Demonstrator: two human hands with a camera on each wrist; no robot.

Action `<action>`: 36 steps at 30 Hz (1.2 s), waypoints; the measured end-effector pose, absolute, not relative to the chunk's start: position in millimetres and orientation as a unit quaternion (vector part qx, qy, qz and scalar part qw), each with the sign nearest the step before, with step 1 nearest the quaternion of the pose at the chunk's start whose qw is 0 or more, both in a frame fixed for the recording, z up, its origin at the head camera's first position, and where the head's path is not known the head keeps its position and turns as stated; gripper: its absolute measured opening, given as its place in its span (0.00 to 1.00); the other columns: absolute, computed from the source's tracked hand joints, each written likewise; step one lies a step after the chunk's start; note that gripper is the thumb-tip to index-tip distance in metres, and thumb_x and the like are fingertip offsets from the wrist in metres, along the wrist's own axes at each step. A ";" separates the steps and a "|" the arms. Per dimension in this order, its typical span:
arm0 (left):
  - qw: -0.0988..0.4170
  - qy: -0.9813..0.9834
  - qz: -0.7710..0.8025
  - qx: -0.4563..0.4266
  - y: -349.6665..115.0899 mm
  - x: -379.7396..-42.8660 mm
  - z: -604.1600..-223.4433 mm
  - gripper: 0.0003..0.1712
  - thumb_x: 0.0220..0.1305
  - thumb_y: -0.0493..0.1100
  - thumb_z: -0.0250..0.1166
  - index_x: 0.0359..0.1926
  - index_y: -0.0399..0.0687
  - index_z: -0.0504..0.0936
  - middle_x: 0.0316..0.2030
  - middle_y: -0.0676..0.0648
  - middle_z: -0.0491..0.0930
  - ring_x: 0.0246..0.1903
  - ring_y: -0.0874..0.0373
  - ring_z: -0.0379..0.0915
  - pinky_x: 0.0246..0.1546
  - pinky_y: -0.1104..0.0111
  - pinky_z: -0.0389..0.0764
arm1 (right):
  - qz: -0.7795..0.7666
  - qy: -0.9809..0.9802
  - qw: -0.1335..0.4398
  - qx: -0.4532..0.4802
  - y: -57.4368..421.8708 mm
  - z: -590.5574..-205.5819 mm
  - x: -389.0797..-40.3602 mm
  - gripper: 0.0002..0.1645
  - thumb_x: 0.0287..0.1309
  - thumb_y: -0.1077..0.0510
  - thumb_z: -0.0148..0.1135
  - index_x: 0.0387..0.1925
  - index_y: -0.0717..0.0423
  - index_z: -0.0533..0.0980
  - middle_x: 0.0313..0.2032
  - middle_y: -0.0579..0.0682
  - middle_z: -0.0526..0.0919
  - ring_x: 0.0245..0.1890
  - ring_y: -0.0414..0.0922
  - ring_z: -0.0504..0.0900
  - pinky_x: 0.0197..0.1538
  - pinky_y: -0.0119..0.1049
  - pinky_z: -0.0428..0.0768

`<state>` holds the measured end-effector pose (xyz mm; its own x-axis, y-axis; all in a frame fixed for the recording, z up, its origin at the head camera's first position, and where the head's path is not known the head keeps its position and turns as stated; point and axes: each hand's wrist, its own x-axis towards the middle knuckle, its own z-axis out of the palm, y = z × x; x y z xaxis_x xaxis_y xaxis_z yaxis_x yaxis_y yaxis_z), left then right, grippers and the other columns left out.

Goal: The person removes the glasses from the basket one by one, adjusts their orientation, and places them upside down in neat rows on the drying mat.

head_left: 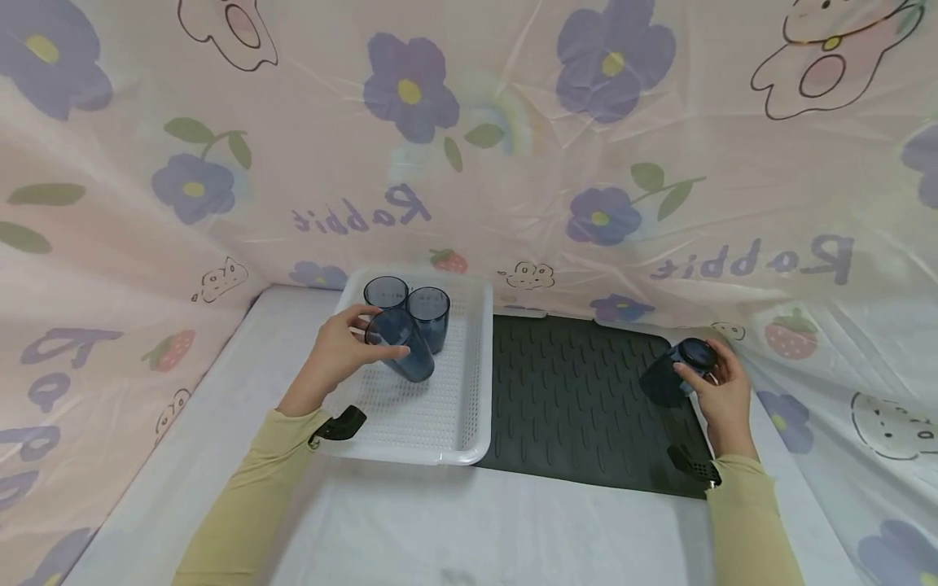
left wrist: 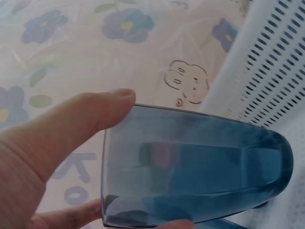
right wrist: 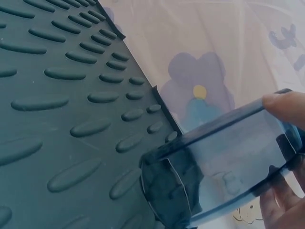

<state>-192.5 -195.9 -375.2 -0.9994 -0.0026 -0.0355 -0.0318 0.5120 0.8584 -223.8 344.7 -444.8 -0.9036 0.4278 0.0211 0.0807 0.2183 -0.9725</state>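
Observation:
My left hand (head_left: 340,354) grips a clear blue drinking glass (head_left: 403,350) near its rim, thumb on one side and fingers on the other. That glass leans over the white perforated basket (head_left: 479,382), its narrower base pointing down and to the right. Behind it, two similar blue glasses (head_left: 434,325) stand upright in the basket. At the far right, my right hand (head_left: 721,395) holds another blue glass (right wrist: 228,167) at its upper end. This one is tilted, with its lower end at the right part of the black ridged mat (head_left: 579,407); contact cannot be made out.
The basket and mat lie side by side on a white-covered table (head_left: 410,521). A printed flower-and-rabbit sheet (head_left: 506,187) hangs close behind them and at both sides. Each wrist wears a black strap device (head_left: 340,425).

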 end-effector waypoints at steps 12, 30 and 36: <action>0.011 0.802 0.597 -0.009 -201.2 -185.9 -369.2 0.47 0.45 0.53 0.78 0.66 0.52 0.68 0.53 0.39 0.68 0.44 0.49 0.72 0.42 0.57 0.81 | 0.596 -0.771 0.146 -0.168 343.8 -447.2 -223.8 0.42 0.58 0.62 0.66 0.70 0.37 0.60 0.71 0.47 0.58 0.68 0.46 0.58 0.72 0.42 0.54; 0.002 0.702 0.711 -0.026 -197.2 -184.9 -362.7 0.43 0.52 0.40 0.75 0.67 0.45 0.65 0.49 0.40 0.65 0.41 0.54 0.76 0.44 0.61 0.83 | 0.610 -0.757 0.153 -0.175 342.5 -444.4 -225.9 0.42 0.57 0.65 0.66 0.70 0.39 0.62 0.69 0.48 0.60 0.67 0.45 0.60 0.71 0.38 0.56; -0.015 0.673 0.739 -0.026 -191.3 -188.1 -362.9 0.41 0.54 0.35 0.73 0.67 0.43 0.65 0.45 0.41 0.63 0.33 0.56 0.77 0.43 0.61 0.84 | 0.647 -0.727 0.151 -0.175 340.9 -439.9 -224.1 0.43 0.55 0.67 0.67 0.69 0.40 0.63 0.69 0.48 0.60 0.67 0.43 0.59 0.70 0.31 0.56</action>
<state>-188.1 -191.3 -362.9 -0.9982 -0.0578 -0.0189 -0.0134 -0.0950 0.9954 -224.1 340.9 -439.9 -0.8932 0.4496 -0.0054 0.0579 0.1031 -0.9930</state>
